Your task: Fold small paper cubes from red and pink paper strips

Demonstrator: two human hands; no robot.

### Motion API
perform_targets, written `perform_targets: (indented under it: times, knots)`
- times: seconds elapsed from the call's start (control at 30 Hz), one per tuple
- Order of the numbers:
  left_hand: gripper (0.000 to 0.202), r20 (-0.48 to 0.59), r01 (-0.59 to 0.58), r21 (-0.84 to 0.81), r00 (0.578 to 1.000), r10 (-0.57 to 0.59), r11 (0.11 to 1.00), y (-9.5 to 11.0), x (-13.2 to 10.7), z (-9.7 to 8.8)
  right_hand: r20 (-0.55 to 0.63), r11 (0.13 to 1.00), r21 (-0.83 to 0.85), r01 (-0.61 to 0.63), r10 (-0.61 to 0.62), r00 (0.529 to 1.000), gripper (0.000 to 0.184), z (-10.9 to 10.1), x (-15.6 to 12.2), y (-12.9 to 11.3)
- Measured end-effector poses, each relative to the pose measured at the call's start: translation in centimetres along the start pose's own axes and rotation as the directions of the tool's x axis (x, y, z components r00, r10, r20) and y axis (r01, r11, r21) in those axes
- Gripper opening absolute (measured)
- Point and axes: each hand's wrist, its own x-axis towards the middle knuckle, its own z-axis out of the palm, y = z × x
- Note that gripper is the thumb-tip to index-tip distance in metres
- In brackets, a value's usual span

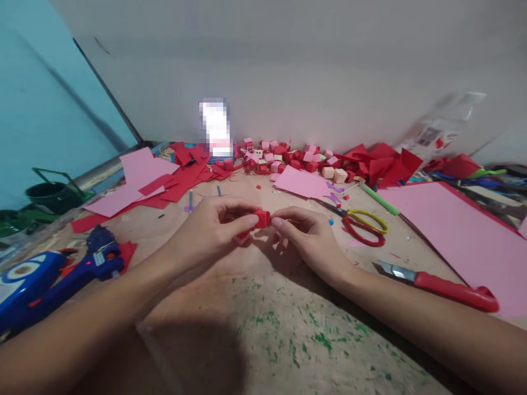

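Observation:
A small folded red paper box [262,219] is between my two hands above the middle of the table. My left hand [220,219] pinches it between thumb and fingers, and part of the red paper shows below the thumb. The thumb and forefinger of my right hand [302,233] close on the box's right edge, with the other fingers curled under. Right of my hands lie scissors [364,226] with yellow and red handles. A red-handled knife [438,285] rests by my right forearm. A blue glue gun [96,260] lies left of my left forearm.
Many small red and pink paper cubes [288,156] are heaped along the wall. Pink paper sheets [448,230] lie at right, with more paper [140,170] at left. A lit phone [217,129] leans against the wall. A clear bottle [440,129] stands back right.

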Motion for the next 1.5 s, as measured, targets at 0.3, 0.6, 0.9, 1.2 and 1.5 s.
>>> perform_targets:
  times: [0.3, 0.6, 0.9, 1.2, 1.5]
  knots:
    - [0.021, 0.113, -0.261, 0.448, 0.965, 0.235, 0.855, -0.5, -0.4, 0.0, 0.13, 0.994, -0.097, -0.039, 0.051, 0.99, 0.025, 0.0, 0.4, -0.2]
    - [0.014, 0.222, -0.508, 0.601, 0.848, 0.481, 0.618, -1.2, -0.7, 0.2, 0.171, 0.993, -0.119, -0.029, 0.049, 0.984, 0.019, -0.1, 0.4, -0.1]
    - [0.014, 0.279, -0.584, 0.519, 0.806, 0.521, 0.624, -1.6, -0.4, 0.4, 0.248, 0.991, -0.127, -0.034, 0.065, 0.967, 0.02, -0.5, 0.7, 0.1]
    - [0.012, 0.352, -0.63, 0.571, 0.767, 0.537, 0.526, -1.7, -0.5, 0.5, 0.239, 0.99, -0.121, -0.07, 0.098, 0.966, 0.026, -0.3, 0.3, 0.1]
    - [0.014, 0.33, -0.646, 0.658, 0.71, 0.622, 0.387, -1.7, -0.9, 0.7, 0.222, 0.983, -0.118, -0.138, 0.161, 0.962, 0.023, -0.1, 0.6, 0.1]
